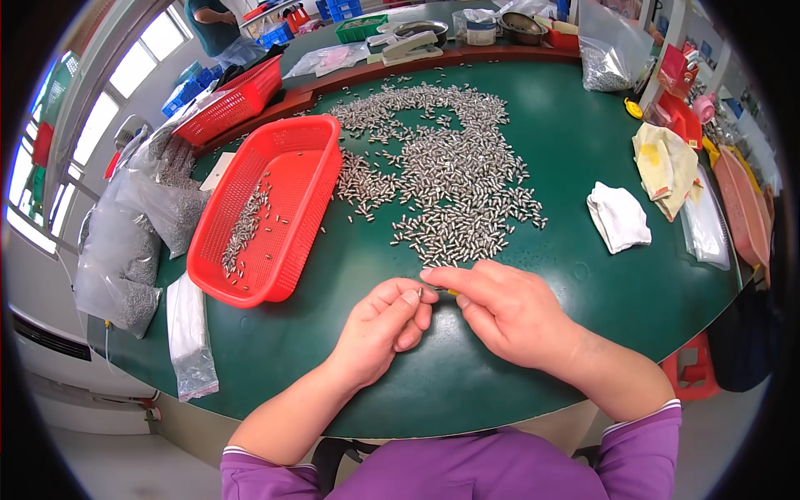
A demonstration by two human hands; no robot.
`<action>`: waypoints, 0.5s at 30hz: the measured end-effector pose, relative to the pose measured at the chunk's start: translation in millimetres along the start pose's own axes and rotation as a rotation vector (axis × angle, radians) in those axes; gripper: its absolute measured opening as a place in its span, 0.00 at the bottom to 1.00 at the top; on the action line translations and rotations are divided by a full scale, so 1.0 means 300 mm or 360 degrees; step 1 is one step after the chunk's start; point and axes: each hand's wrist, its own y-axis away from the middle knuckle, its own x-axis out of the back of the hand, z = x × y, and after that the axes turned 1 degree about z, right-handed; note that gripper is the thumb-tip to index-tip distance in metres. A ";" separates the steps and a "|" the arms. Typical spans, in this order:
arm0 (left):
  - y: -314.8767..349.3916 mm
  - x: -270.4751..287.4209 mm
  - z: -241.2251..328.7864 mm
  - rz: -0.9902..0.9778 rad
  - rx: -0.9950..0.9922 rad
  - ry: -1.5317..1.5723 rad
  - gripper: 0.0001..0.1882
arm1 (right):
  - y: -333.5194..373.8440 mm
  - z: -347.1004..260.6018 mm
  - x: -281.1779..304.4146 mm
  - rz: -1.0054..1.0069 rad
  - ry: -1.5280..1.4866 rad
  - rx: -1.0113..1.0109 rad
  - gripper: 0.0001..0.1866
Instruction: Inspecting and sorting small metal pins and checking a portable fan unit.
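Observation:
My left hand (379, 327) is closed near the table's front edge, pinching a small silvery metal part (420, 292) between thumb and fingers. Close against it, my right hand (518, 318) is closed around a thin tool with a yellow section (452, 292); most of that tool is hidden by the fingers. Just beyond both hands spreads a large pile of small bullet-shaped metal parts (458, 179). To the left stands a red plastic basket (327, 171), with a smaller heap of the same parts (245, 229) in it.
Clear bags of metal parts (137, 258) line the left edge, near a plastic-wrapped packet (190, 333). A white cloth (617, 218) and a stained cream cloth (664, 171) lie right. Behind a raised brown ledge (467, 57) stands a metal bowl (421, 32). Another person (215, 29) is far left.

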 end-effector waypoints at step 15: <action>-0.002 0.008 -0.006 0.0029 -0.0050 0.0041 0.06 | -0.036 0.349 0.298 0.0814 0.0771 -0.0974 0.17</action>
